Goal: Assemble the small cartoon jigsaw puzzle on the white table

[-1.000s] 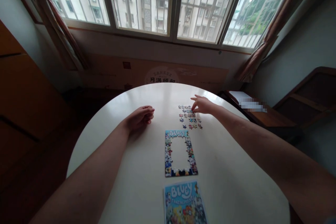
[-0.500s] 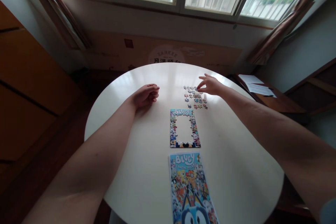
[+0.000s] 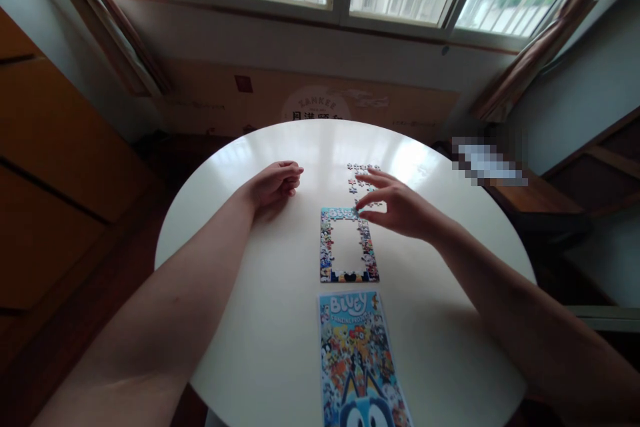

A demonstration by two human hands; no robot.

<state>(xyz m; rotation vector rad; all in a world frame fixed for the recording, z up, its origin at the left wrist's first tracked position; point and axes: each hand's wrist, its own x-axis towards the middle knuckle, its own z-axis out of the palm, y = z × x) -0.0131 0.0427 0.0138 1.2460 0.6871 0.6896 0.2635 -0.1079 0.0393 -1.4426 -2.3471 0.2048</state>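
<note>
Presently we have both bare hands over the round white table [image 3: 265, 320]. Left hand [image 3: 275, 185]: resting toward the far side, left of the puzzle, fingers curled in together like a loose fist; we see nothing held in it. Right hand [image 3: 403, 208]: palm down, at the top right corner of the puzzle border [image 3: 325, 250], thumb and forefinger close to each other there, other fingers spread out over the loose pieces [image 3: 353, 190]. We cannot tell whether a piece is pinched between the tips.

Puzzle border lies flat near mid-table, its middle bare and pale, lettering along the far edge. Loose pieces sit just beyond it, in rough rows, partly hidden from us by the right hand. Nearer to us, a picture sheet [image 3: 357, 347] lies just below the border, apart from it, dog cartoon and title facing up.
</note>
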